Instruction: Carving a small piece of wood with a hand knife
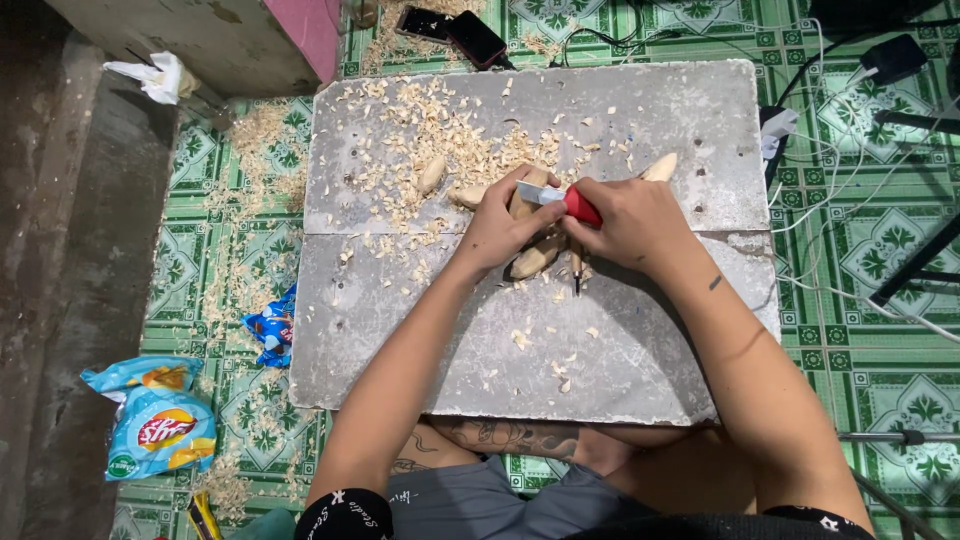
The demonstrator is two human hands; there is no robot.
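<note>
Left hand (500, 228) grips wood piece (527, 195), right hand (628, 220) grips knife (562, 200) amid shavings (420, 140).

Bright, even overhead light, no harsh glare. Soft shadow under forearms on grey slab (640, 360) near its front edge. Left strip by concrete wall (60, 300) dim. Center sharp; slight wide-angle bend at edges, corners a bit soft. No motion blur.

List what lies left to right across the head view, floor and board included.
Blue snack bag → small blue wrapper → loose wood piece → left hand → red-handled knife → right hand → white cables.
</note>
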